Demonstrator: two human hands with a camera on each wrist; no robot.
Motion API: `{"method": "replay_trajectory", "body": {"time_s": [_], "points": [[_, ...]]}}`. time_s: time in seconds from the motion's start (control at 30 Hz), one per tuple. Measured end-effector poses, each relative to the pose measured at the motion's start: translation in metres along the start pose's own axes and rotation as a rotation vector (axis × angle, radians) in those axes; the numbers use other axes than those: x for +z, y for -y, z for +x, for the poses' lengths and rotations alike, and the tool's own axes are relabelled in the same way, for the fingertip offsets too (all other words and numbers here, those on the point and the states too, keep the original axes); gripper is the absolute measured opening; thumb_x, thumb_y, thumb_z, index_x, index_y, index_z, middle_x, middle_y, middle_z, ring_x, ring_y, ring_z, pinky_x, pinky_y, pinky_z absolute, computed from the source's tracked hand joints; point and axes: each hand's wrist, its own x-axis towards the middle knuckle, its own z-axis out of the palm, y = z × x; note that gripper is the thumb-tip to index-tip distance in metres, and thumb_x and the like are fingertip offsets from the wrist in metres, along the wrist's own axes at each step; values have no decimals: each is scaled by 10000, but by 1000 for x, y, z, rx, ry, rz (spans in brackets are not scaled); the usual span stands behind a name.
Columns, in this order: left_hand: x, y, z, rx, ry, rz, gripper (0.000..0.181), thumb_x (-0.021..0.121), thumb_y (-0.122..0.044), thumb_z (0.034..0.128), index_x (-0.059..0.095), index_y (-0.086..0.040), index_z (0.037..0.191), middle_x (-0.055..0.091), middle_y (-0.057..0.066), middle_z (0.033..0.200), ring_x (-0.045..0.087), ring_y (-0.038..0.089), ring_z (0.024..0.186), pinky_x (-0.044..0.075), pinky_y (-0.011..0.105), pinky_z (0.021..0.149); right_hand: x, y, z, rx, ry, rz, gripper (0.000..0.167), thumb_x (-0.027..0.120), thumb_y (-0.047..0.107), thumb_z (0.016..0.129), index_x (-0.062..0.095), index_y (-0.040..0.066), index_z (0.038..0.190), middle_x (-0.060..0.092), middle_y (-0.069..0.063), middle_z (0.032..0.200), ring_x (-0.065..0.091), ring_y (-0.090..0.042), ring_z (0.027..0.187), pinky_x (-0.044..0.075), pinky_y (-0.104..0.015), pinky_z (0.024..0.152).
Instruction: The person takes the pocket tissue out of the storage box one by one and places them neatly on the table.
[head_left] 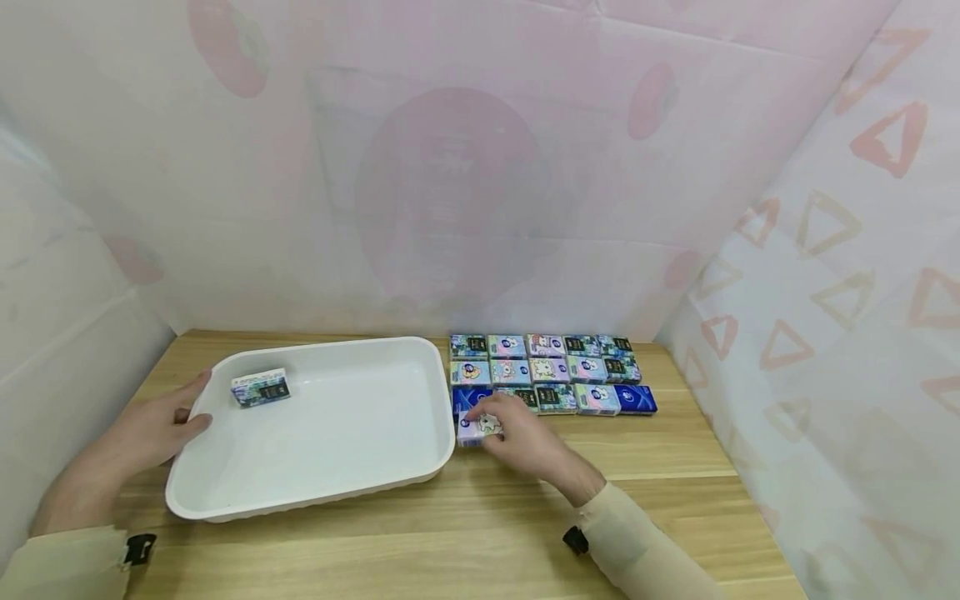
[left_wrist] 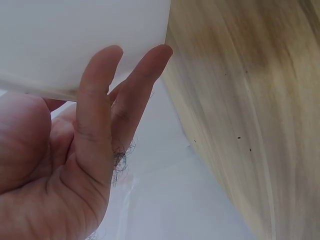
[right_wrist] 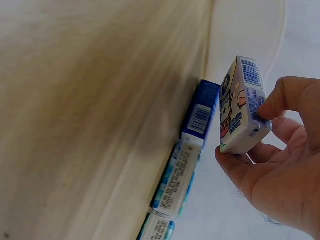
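Observation:
My left hand (head_left: 150, 427) grips the left rim of a white plastic tray (head_left: 337, 492); in the left wrist view, fingers (left_wrist: 95, 100) touch the tray's outer side (left_wrist: 85, 40). Inside the tray, near its back left corner, lies one small tissue pack (head_left: 260, 388) with a dark label. My right hand (head_left: 521, 437) pinches a pale tissue pack with a cartoon print (head_left: 478, 428) just past the tray's right edge. The right wrist view shows this pack (right_wrist: 242, 110) held between thumb and fingers, apart from the blue pack (right_wrist: 202, 110) beside it.
Right of the tray, several more tissue packs (head_left: 549, 369) lie in three rows on the wooden table (head_left: 360, 546). The front row's right end is a blue pack (head_left: 635, 399). Pale patterned sheets (head_left: 480, 192) stand behind and on both sides of the table.

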Motion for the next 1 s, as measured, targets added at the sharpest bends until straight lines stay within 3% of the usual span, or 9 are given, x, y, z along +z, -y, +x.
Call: {"method": "replay_trajectory", "body": {"time_s": [0.23,0.73,0.87,1.0], "points": [[0,0,0,-23,20,-17,833,604,-224,1228,82,93,1794,633,539,1461,789,534,1164,624,367,783,11,-2,-2,-16,47,-50,466,710,-28,971,826,136,1392,710,-141,1586,621,-371,1470,584,-590,1204],[0,-3,-1,-31,24,-13,834,608,-219,1225,83,99,1790,611,546,1477,778,535,1164,622,364,784,14,-4,-1,-69,94,-141,580,731,-100,940,788,182,1444,673,-65,1515,595,-274,1373,577,-437,1098],[0,-2,-1,-20,9,-3,830,621,-206,1215,108,113,1783,638,539,1448,780,543,1155,608,365,786,6,1,1,-74,67,-122,505,756,-13,991,781,179,1457,661,-63,1525,587,-264,1357,578,-435,1055],[0,-2,-1,-21,6,3,834,628,-209,1211,112,107,1785,638,540,1447,775,560,1165,602,370,793,-3,11,6,-86,9,-49,426,720,41,1044,784,126,1456,662,-99,1554,586,-321,1434,581,-526,1129]]}}
